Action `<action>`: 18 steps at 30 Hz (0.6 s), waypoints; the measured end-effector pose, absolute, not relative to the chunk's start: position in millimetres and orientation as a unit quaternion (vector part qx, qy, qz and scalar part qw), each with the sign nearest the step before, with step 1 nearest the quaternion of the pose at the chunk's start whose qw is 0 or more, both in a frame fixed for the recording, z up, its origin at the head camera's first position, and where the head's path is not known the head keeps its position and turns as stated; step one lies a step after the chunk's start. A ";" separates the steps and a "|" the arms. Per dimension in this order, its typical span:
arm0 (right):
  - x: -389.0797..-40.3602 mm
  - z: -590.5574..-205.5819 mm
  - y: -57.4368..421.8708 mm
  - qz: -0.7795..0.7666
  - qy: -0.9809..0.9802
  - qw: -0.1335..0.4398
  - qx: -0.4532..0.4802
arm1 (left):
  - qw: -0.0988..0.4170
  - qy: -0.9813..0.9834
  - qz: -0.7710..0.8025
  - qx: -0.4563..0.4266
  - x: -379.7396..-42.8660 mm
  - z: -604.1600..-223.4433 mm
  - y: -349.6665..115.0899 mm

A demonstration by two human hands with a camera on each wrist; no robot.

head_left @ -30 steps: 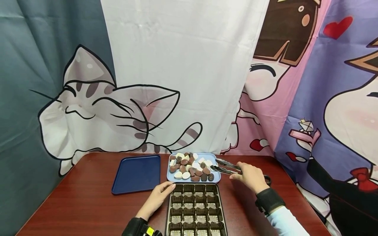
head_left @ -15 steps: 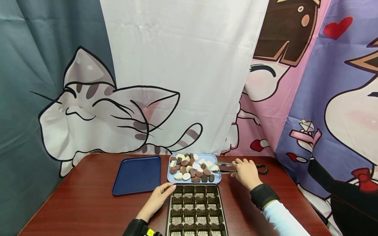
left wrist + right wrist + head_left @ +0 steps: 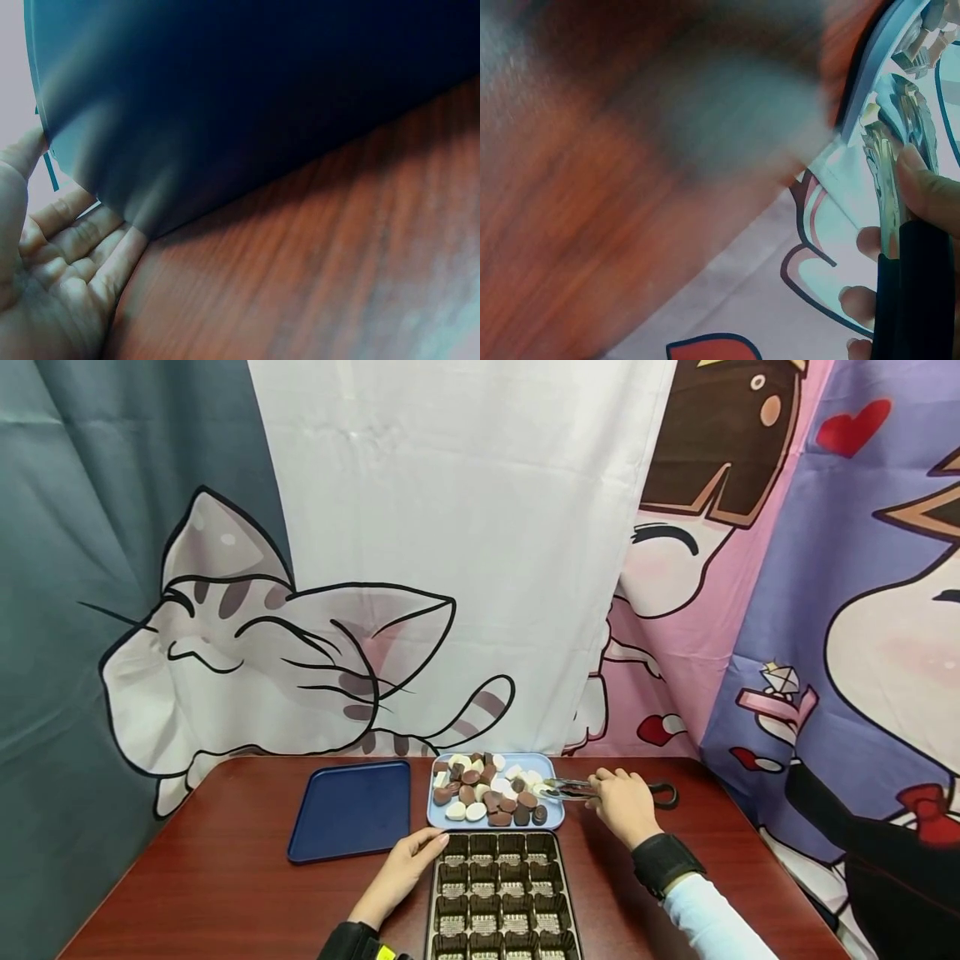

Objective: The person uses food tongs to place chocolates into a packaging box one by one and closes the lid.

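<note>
My right hand [image 3: 624, 806] holds metal tongs with black handles [image 3: 924, 289], thumb on one arm and fingertips round the other. The tong heads [image 3: 907, 109] reach over the right side of a light blue tray [image 3: 559, 817], closing around a white chocolate [image 3: 542, 790]. Brown, dark and white chocolates [image 3: 467, 795] are spread on that tray. My left hand [image 3: 401, 870] grips the far left corner of a dark, clear-plastic divided tray [image 3: 513, 853], thumb at the rim and fingers against its side. The visible compartments of this tray hold nothing.
A flat navy blue tray [image 3: 351, 814] lies at the back left of the reddish-brown wooden table [image 3: 217, 877]. Behind the table hangs a cartoon-printed curtain [image 3: 465, 552]. The divided tray stands just in front of the light blue one.
My right hand has shifted onto the tongs with its fingers over the top, and the tong arms have come closer together around a white chocolate. My left hand stays on the divided tray.
</note>
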State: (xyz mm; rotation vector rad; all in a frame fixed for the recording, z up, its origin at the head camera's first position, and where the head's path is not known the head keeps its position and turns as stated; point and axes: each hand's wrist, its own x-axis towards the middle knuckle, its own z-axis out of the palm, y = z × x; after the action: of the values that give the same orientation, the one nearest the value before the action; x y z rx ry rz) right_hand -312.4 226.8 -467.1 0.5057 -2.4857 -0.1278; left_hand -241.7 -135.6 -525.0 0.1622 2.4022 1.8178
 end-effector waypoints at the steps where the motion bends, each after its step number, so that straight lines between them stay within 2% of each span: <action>1: -312.2 -468.2 227.5 -0.046 -0.934 0.299 0.191 | 0.062 0.795 0.601 0.053 -241.5 -525.0 -135.4; 18: -306.8 -470.9 232.0 0.006 -0.936 0.306 0.174 | 0.061 0.799 0.596 0.049 -242.9 -526.7 -134.9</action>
State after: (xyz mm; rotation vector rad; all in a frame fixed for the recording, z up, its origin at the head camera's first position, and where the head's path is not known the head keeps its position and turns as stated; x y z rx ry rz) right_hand -306.8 232.0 -470.9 0.4593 -2.4782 0.0161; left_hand -242.9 -134.9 -526.7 0.1481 2.4171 1.8040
